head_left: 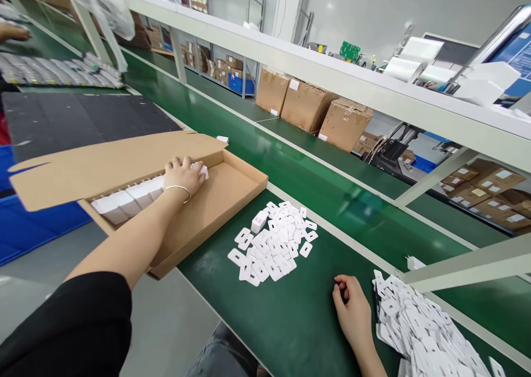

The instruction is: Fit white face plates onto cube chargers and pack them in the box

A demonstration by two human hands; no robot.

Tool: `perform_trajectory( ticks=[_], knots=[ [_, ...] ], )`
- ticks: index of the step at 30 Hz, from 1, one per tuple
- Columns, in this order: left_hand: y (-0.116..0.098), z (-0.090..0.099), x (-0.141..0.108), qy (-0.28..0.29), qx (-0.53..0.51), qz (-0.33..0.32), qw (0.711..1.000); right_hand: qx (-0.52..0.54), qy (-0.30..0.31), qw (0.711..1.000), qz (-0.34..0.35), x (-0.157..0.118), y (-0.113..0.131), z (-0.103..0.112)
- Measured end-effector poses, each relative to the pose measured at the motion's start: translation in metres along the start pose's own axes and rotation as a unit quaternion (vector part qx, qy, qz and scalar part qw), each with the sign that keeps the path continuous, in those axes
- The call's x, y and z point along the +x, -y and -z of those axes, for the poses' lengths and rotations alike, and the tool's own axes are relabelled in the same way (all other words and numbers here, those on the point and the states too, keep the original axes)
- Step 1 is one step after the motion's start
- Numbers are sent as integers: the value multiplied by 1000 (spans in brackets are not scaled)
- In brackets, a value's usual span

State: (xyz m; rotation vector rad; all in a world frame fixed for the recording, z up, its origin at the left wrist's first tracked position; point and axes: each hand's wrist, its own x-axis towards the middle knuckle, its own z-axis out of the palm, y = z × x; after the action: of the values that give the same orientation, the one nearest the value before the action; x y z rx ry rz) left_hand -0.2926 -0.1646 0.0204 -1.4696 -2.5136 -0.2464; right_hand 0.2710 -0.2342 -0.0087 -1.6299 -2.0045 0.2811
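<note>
My left hand (185, 176) reaches into an open cardboard box (238, 180) and is closed over a white block (204, 171) at the far end of a row of white pieces (135, 197). Its fingertips are partly hidden. Along the box's flap side, the row stands packed close together. On the green worktable (286, 316), my right hand (352, 310) rests with loosely curled fingers, a gap between thumb and forefinger, and nothing visible in it. Between the hands lies a loose pile of small white plates with slots (276, 241). A small white stack (259, 221) stands at its edge.
A larger heap of white plates (427, 327) lies right of my right hand. Behind the table runs a green conveyor (332, 191), with a white shelf frame (307, 56) above it. Large cartons (309, 104) stand beyond. Another person's hand (14, 32) shows far left.
</note>
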Motion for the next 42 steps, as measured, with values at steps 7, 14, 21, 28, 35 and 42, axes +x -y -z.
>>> perform_trajectory(
  ticks=[7, 14, 21, 28, 35, 42],
  knots=[
    [-2, -2, 2, 2, -14, 1, 1000, -7, 1, 1000, -6, 0, 2, 0],
    [-5, -7, 0, -10, -7, -14, 1000, 3, 1, 1000, -25, 2, 3, -1],
    [-30, -18, -8, -39, 12, -14, 999, 14, 24, 999, -40, 3, 4, -1],
    [-52, -19, -21, -51, 21, -23, 998, 38, 29, 998, -29, 1, 3, -4],
    [-65, -19, -34, -57, 40, -31, 997, 54, 35, 998, 4, -1, -1, -6],
    [-70, -19, -44, -61, 58, -38, 996, 58, 51, 996, 34, -7, -2, -4]
  ],
)
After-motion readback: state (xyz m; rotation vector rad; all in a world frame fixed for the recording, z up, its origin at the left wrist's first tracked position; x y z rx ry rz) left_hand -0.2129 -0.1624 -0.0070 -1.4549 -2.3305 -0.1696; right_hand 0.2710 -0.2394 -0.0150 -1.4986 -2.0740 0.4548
